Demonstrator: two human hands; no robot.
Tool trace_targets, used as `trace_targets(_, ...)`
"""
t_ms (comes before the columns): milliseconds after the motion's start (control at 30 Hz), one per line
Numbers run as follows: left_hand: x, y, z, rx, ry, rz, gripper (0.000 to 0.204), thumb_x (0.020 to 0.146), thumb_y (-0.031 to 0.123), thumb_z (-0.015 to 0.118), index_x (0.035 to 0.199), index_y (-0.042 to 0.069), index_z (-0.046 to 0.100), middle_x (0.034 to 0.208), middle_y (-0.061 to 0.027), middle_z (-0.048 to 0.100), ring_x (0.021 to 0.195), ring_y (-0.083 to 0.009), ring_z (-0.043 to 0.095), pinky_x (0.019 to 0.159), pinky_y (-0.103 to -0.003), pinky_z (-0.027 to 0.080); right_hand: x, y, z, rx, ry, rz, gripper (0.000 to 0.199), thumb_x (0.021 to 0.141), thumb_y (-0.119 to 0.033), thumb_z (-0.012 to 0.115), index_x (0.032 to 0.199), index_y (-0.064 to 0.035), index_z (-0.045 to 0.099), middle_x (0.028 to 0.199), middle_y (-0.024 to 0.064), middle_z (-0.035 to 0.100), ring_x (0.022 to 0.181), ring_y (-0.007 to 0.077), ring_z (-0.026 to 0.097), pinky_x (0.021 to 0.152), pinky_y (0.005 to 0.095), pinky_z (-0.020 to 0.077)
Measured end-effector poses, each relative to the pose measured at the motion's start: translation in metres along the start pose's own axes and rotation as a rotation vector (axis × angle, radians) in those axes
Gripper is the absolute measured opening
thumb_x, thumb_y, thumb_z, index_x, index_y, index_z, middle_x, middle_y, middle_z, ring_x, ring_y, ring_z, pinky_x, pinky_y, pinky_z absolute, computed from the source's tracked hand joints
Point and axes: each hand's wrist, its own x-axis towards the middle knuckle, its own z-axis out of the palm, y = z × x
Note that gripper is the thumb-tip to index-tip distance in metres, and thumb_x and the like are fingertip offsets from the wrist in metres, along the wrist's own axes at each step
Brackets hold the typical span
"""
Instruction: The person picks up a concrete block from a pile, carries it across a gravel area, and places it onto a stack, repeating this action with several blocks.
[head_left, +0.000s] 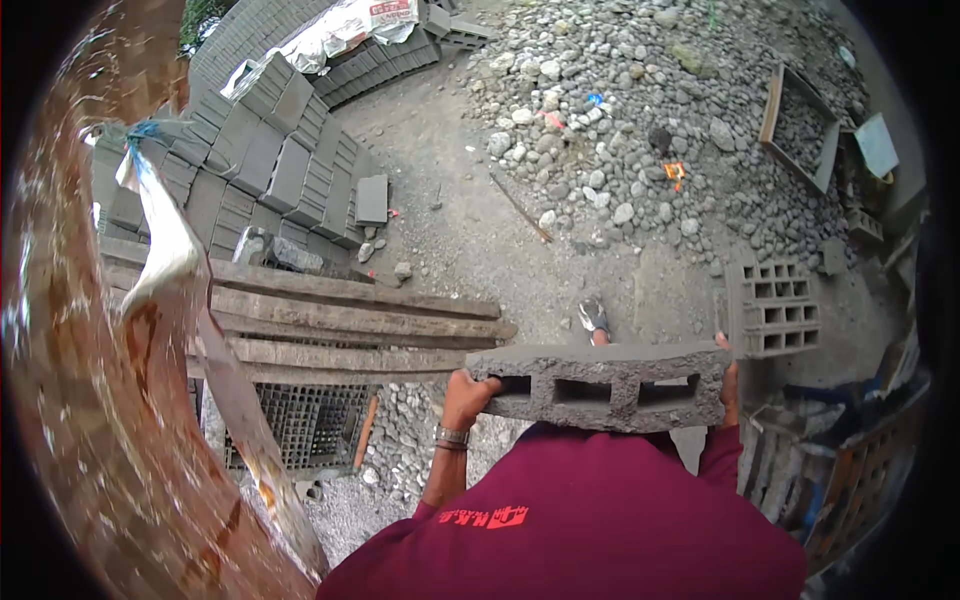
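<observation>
A grey hollow concrete block [625, 420] is held level across the front of my maroon shirt, with its rough, open-celled face turned up toward me. My left hand [467, 397] grips its left end, the thumb hooked into the leftmost cell. At the opposite end, my right hand [730, 388] presses against the side of the block; most of its fingers are hidden behind it. A watch [452, 436] is on my left wrist. Beyond the block, one of my shoes [593, 317] shows on the dirt ground.
Long wooden beams [370, 318] lie to the left, above a plastic crate [300, 425]. Stacked blocks [285, 175] rise farther left, with one single block [371, 200] beside them. A stone pile [620, 130] spreads ahead. Upright hollow blocks [780, 312] stand right. Brown plastic sheeting [90, 350] hangs close left.
</observation>
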Motion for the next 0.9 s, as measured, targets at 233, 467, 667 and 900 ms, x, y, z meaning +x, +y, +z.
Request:
trace_targets(233,0.252,0.051,-0.019,0.005,0.078,-0.009,0.020,0.069,0.009,0.070,0.082,-0.006,0.068,0.074,-0.0010,0.064,0.061,-0.0119,0.055,0.056,-0.028,0.045,0.248,-0.033,0.146,-0.125,0.067,-0.093,0.038,0.092,-0.044,0.056,0.092,-0.0070,0.063,0.086,0.0040,0.064,0.077,0.0161,0.061,0.072,0.0298,0.0482)
trace_targets(467,0.439,0.103,-0.104,-0.112,0.232,-0.112,0.026,0.063,0.019,0.075,0.066,-0.005,0.065,0.059,-0.0030,0.059,0.055,-0.0119,0.052,0.052,-0.032,0.042,0.476,-0.052,0.326,-0.156,-0.070,0.073,0.040,0.092,-0.046,0.056,0.093,-0.0063,0.063,0.088,0.0037,0.063,0.078,0.0146,0.059,0.072,0.0285,0.0467)
trace_targets(667,0.640,0.146,-0.195,-0.177,0.290,-0.170,0.029,0.061,0.021,0.076,0.069,-0.005,0.066,0.064,-0.0065,0.064,0.060,-0.0144,0.058,0.057,-0.033,0.046,0.705,-0.001,0.468,-0.233,-0.138,0.069,0.040,0.094,-0.044,0.055,0.096,-0.0049,0.064,0.092,0.0038,0.064,0.084,0.0154,0.060,0.076,0.0293,0.0464)
trace_targets(900,0.890,0.221,-0.323,0.026,0.267,-0.299,0.038,0.057,0.026,0.076,0.065,-0.008,0.062,0.061,-0.0132,0.061,0.058,-0.0207,0.059,0.054,-0.037,0.046,0.872,0.019,0.666,-0.216,-0.103,0.045,0.041,0.095,-0.045,0.052,0.101,-0.0057,0.063,0.091,0.0057,0.067,0.080,0.0188,0.064,0.072,0.0323,0.0499)
